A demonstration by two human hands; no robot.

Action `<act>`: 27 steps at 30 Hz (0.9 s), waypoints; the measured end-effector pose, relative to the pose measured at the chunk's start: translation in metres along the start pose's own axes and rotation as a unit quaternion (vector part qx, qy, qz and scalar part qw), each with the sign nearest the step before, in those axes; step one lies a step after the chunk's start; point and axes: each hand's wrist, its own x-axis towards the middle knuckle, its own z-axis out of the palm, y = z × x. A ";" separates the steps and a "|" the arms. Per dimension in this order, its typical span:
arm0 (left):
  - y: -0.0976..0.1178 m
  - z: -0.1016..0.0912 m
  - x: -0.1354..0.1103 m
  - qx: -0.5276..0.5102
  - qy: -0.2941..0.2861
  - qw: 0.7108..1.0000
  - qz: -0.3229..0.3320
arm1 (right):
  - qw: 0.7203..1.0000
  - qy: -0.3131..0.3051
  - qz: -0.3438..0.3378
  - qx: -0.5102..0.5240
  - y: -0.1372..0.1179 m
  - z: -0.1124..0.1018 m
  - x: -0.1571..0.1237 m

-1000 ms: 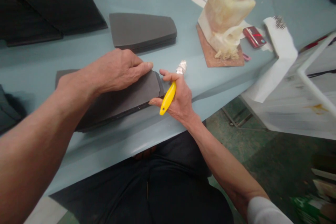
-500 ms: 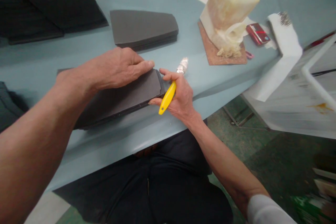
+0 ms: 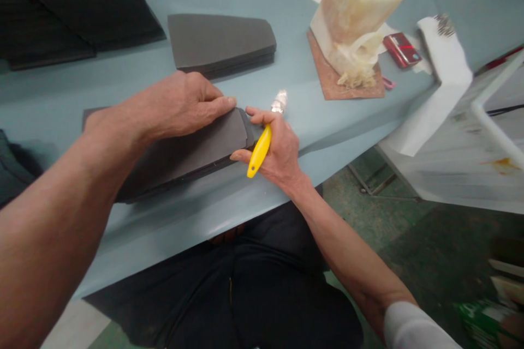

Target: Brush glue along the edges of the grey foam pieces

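A stack of dark grey, tapered sheets [image 3: 204, 144] lies near the table's front edge. My left hand [image 3: 190, 103] is over its far side, thumb along the top edge and the other fingers bent down out of sight, gripping the stack. At the narrow right end is my right hand [image 3: 280, 144], holding a yellow-handled brush [image 3: 259, 151] across the palm. The brush's pale, silvery head [image 3: 280, 100] points away from me. Thumb and forefinger of that hand spread around the stack's end corners.
Behind lies a second stack of grey sheets [image 3: 223, 41], with taller black stacks [image 3: 82, 5] at the far left. A crusted, cut-open plastic jug [image 3: 352, 5] stands on a brown board [image 3: 321, 73]. A red box [image 3: 401, 50] and a bent white strip [image 3: 446, 65] lie at right.
Both hands stay at the stack in nearly the same pose. The whole view has shifted slightly, and the right hand with the brush sits a little further left.
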 end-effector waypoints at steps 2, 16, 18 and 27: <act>0.001 -0.001 0.001 0.009 -0.004 1.000 -0.005 | 1.000 -0.011 0.013 0.001 -0.001 0.000 0.000; -0.002 -0.002 0.004 0.013 -0.006 1.000 0.021 | 0.997 -0.049 -0.060 -0.008 0.011 -0.010 -0.003; -0.002 -0.002 0.005 0.020 0.005 0.999 0.027 | 0.995 -0.058 -0.066 -0.036 0.013 -0.011 -0.003; -0.005 -0.002 0.005 0.016 0.002 1.000 0.027 | 0.995 -0.043 -0.075 -0.050 0.009 -0.010 -0.004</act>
